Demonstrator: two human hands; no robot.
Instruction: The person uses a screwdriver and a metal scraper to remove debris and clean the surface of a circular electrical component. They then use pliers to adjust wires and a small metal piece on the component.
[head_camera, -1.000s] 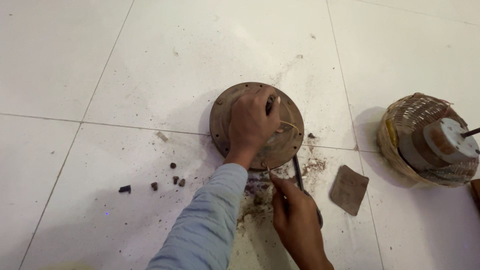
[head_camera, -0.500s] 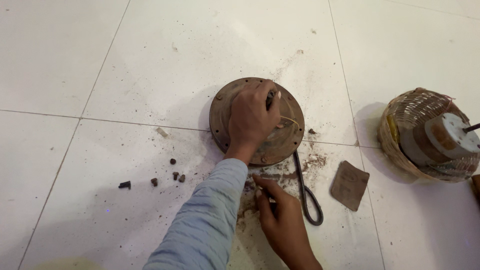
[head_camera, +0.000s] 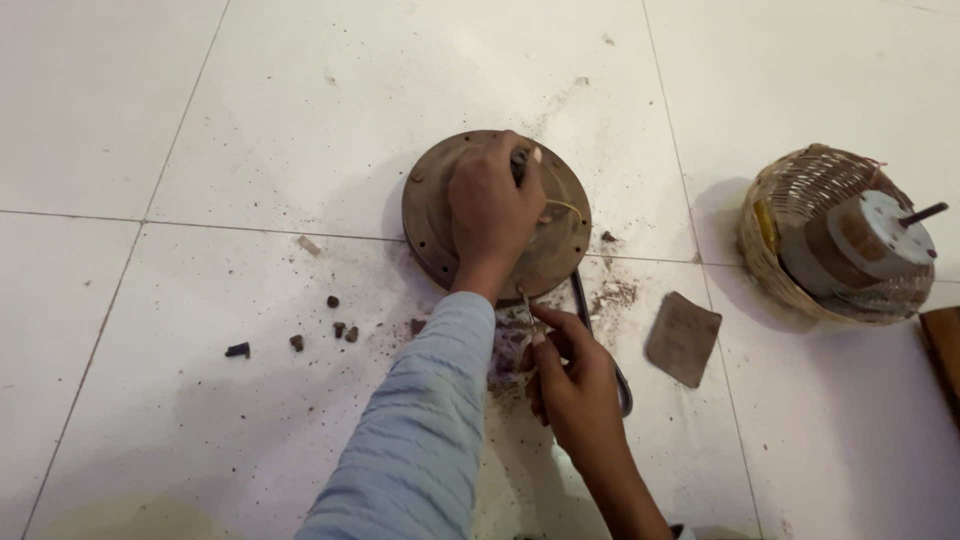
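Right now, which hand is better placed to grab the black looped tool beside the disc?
Right, probably. The right hand sits against the black looped tool, while the left hand is closed on the round metal disc, farther away.

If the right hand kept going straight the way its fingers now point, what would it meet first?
The right hand points up and slightly left across the floor. Going straight on, it would probably first meet the near rim of the round rusty-brown metal plate, just below where the left hand presses; depth is unclear.

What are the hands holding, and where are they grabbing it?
The left hand grips the middle of the round rusty metal cover from above. The right hand pinches something thin by the cover's near edge; what it is cannot be told.
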